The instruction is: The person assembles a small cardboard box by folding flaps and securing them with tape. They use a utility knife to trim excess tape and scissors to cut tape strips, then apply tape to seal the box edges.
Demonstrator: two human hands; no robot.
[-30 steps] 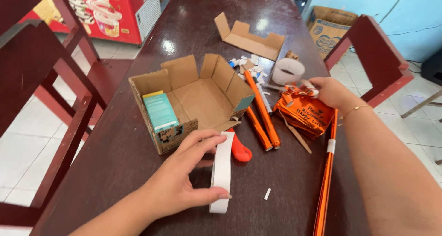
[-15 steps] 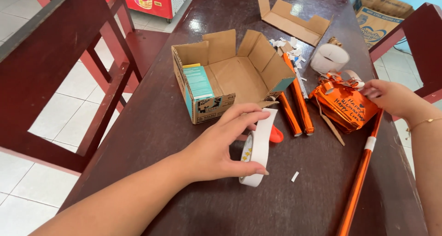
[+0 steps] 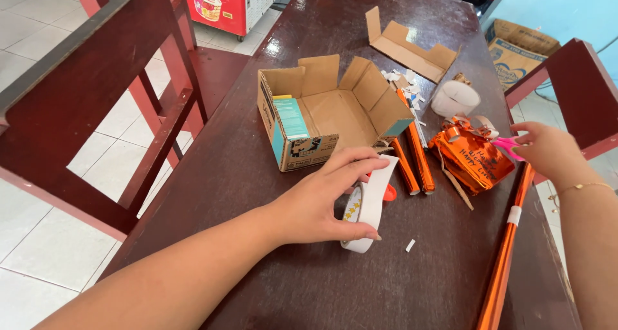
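My left hand (image 3: 315, 204) is closed w/ thumb & fingers pinching a white tape roll (image 3: 368, 204), standing on edge on the dark wooden bench (image 3: 270, 175), just in front of the open cardboard box (image 3: 328, 118). Roll's flat face looks left toward my palm; its hole axis runs roughly left-right, and the band leans from near-left up to far-right. A red-orange bit (image 3: 389, 192) peeks out right behind the roll, can't tell what it is.

Right hand (image 3: 547, 151) is curled, fingers on pink scissor handles (image 3: 508, 143), beside the orange foil-wrapped gift (image 3: 470, 159); how firm the grip is I can't tell. Two short orange foil rolls (image 3: 412, 159) lie btwn box & gift, long axes pointing away from me. A long orange foil roll (image 3: 505, 253) runs near-to-far along the bench's right side. White tape roll (image 3: 454, 98) and paper scraps (image 3: 405, 82) sit further back, a flat cardboard piece (image 3: 402, 47) beyond.
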